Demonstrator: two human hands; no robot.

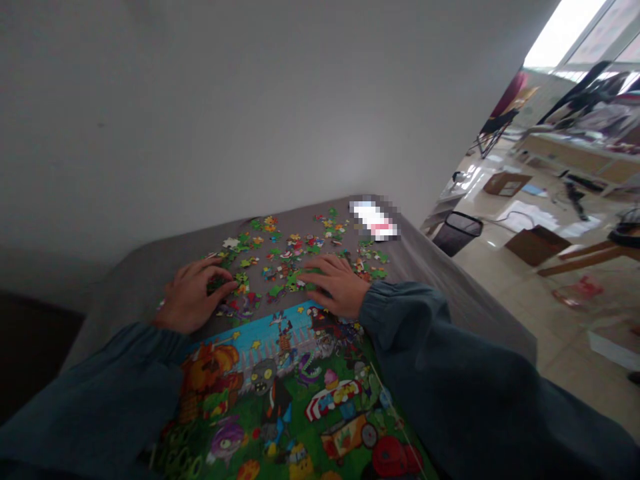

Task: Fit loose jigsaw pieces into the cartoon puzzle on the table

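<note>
My left hand (193, 293) rests at the left side of a spread of loose jigsaw puzzle pieces (287, 273). Its thumb and forefinger curve toward each other with a gap between them, and a yellow-green piece (243, 283) lies by their tips. My right hand (337, 283) lies palm down over pieces at the right, fingers spread and partly hiding what is under them. In front of both hands is a colourful cartoon puzzle picture (280, 400) showing zombies, plants and a fence. My sleeves cover parts of its left and right edges.
A grey cloth (465, 320) covers the table, which meets a plain wall (280, 113). At the far right corner lies a lit phone (375, 220). Beyond the table's right side are a dark bin (456, 233) and cardboard boxes (537, 245) on the floor.
</note>
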